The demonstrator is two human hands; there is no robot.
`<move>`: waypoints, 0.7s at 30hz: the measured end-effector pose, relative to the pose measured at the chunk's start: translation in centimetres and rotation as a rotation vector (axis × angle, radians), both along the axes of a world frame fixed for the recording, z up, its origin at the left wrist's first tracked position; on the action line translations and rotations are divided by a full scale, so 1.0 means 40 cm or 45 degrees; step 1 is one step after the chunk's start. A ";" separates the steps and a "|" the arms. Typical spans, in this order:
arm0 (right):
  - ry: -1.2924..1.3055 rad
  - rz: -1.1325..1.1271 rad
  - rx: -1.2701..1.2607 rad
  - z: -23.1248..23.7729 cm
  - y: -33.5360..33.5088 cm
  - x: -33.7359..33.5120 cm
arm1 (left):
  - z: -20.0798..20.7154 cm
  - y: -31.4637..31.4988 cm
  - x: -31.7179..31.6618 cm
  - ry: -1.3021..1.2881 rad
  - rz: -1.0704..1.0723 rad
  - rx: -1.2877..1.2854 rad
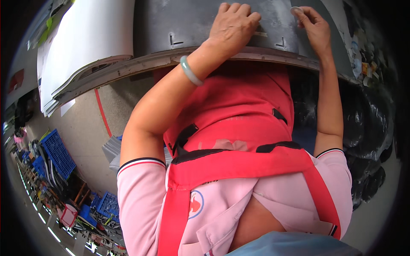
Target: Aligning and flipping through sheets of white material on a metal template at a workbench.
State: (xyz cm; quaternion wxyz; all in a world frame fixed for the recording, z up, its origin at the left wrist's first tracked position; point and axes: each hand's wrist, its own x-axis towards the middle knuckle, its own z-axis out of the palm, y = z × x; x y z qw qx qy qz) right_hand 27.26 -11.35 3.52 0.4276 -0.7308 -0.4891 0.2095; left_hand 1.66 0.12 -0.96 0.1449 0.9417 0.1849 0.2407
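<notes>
My left hand rests over a dark grey board with its fingers curled under. Whatever it may hold is hidden beneath the knuckles. A small pale strip lies on the board just right of that hand. Between thumb and forefinger, my right hand pinches a small, round, whitish disc over the board's right side. Two black L-shaped marks show near the board's front edge. A pale green bangle circles my left wrist.
Large white sheets are stacked left of the board, overhanging the worktable edge. Black plastic bags fill the space at right. Blue crates stand on the floor at left, beyond a red floor line.
</notes>
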 end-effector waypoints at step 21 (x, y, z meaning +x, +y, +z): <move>-0.458 0.221 -0.248 0.062 -0.133 -0.174 | 0.064 -0.022 -0.006 0.111 0.073 -0.054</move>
